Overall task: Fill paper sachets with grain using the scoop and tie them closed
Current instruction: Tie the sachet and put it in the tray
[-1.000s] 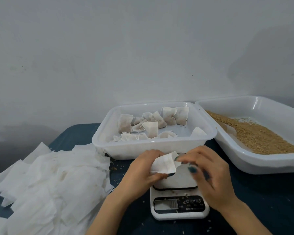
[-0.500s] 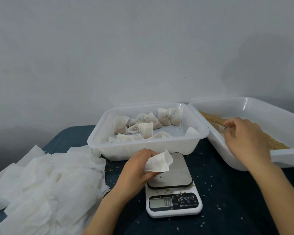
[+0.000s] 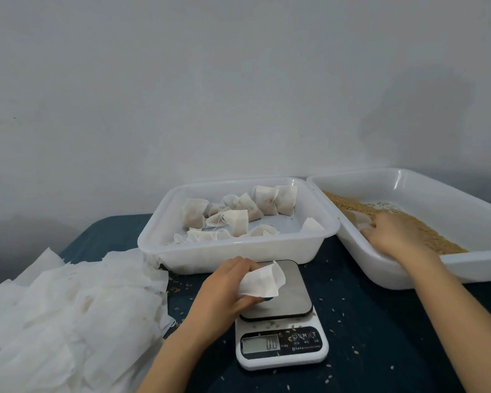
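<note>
Right hand has left the sachet for the grain, grip too blurred for me to tell; left hand grips the sachet, awaiting filling.

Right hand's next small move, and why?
Probably raise a load of grain and bring it to the sachet: the left hand holds it open over the scale, it looks unfilled, and the right hand is down in the grain tray.

The right hand is blurred and hides whatever lies under it in the grain tray, which the right edge cuts. The paper pile runs off left.
</note>
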